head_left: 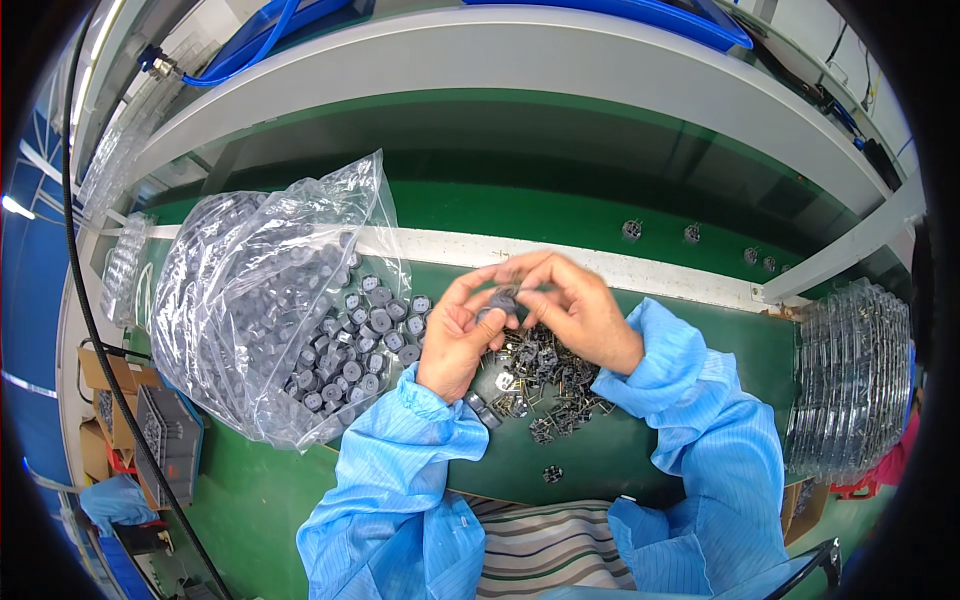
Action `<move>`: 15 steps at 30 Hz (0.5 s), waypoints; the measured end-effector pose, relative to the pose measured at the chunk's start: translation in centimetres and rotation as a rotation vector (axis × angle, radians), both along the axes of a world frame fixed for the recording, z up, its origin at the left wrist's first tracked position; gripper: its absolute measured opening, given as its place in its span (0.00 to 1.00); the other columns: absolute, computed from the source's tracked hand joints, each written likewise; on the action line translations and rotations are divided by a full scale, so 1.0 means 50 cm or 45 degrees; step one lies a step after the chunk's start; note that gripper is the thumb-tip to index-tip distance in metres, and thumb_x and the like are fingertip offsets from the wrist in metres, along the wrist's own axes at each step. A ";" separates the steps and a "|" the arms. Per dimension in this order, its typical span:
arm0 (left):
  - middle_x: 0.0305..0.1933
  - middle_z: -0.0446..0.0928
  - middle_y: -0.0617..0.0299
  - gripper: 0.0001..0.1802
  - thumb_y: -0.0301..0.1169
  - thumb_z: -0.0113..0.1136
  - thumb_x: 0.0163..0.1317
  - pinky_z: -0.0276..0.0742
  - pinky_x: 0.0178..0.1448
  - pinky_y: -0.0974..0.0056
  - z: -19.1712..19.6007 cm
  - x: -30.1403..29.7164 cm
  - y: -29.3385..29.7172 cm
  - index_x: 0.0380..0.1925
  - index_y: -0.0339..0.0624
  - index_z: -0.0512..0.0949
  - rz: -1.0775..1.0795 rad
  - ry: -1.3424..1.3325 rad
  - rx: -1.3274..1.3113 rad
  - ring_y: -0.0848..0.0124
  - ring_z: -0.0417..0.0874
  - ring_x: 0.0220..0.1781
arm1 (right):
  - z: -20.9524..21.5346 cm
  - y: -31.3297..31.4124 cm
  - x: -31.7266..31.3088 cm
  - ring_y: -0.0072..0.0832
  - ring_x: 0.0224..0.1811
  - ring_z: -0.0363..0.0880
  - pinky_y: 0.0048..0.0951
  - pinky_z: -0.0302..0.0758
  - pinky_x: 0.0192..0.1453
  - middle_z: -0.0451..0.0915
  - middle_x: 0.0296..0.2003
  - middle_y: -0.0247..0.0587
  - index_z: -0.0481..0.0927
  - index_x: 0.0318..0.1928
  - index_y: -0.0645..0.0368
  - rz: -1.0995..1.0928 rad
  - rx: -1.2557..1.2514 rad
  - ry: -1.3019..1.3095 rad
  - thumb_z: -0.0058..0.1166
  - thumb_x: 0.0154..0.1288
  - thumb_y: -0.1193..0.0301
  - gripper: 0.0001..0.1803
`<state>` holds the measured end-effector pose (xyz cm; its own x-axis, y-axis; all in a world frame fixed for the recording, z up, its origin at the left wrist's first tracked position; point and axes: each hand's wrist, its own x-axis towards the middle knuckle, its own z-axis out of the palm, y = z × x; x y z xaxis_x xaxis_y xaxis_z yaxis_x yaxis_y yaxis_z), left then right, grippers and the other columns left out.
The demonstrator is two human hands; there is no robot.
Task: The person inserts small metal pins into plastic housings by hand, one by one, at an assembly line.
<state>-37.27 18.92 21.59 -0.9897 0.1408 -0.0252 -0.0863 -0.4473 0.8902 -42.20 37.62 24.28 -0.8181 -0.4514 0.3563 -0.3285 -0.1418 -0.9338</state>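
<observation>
Above the middle of the green bench, my two hands meet with their fingertips together. In my left hand [450, 345], thumb and fingers close on a small dark grey round part [506, 299]. The fingers of my right hand [585, 312] pinch right at that part, and motion smears whatever they hold. Under my hands lies a loose pile of small black parts with metal pins [560, 370]. On the left, grey round caps [350, 350] spill from a large clear plastic bag [250, 310]. A few grey round pieces [483, 410] sit beside my left wrist.
Stacked clear plastic trays [850, 375] stand at the bench's right end. Several small parts [692, 233] stand on the green surface beyond a white ledge [600, 262]. One pinned part [552, 474] lies near the front edge. A grey crate [165, 440] is at lower left.
</observation>
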 end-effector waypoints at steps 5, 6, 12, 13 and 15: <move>0.64 0.78 0.49 0.19 0.19 0.54 0.73 0.78 0.47 0.70 0.012 -0.012 -0.017 0.63 0.37 0.69 0.193 -0.041 0.116 0.66 0.84 0.55 | -0.021 0.061 -0.062 0.37 0.45 0.79 0.33 0.80 0.41 0.80 0.41 0.40 0.79 0.34 0.61 -0.342 0.800 1.186 0.66 0.53 0.80 0.09; 0.64 0.78 0.49 0.19 0.19 0.54 0.73 0.78 0.47 0.70 0.011 -0.012 -0.018 0.63 0.37 0.69 0.191 -0.041 0.115 0.66 0.84 0.55 | -0.034 0.065 -0.060 0.37 0.43 0.78 0.35 0.78 0.42 0.78 0.38 0.38 0.80 0.34 0.59 -0.257 0.968 1.242 0.67 0.52 0.76 0.10; 0.63 0.77 0.52 0.19 0.24 0.57 0.74 0.78 0.50 0.69 0.007 -0.011 -0.015 0.63 0.38 0.70 0.105 -0.092 0.208 0.66 0.83 0.57 | -0.049 0.078 -0.068 0.36 0.42 0.77 0.37 0.76 0.45 0.77 0.34 0.36 0.81 0.32 0.58 -0.108 1.118 1.153 0.66 0.53 0.71 0.08; 0.62 0.78 0.53 0.20 0.25 0.57 0.74 0.78 0.50 0.69 0.002 -0.012 -0.016 0.64 0.38 0.70 0.103 -0.077 0.201 0.66 0.83 0.57 | -0.047 0.080 -0.069 0.36 0.44 0.77 0.37 0.76 0.46 0.77 0.35 0.37 0.80 0.31 0.57 -0.128 1.081 1.060 0.65 0.54 0.71 0.07; 0.62 0.78 0.54 0.20 0.26 0.58 0.74 0.77 0.50 0.69 -0.001 -0.011 -0.017 0.64 0.38 0.70 0.101 -0.062 0.193 0.66 0.83 0.58 | -0.048 0.067 -0.064 0.37 0.45 0.78 0.38 0.76 0.47 0.77 0.35 0.37 0.81 0.32 0.57 -0.162 1.002 0.966 0.65 0.56 0.71 0.06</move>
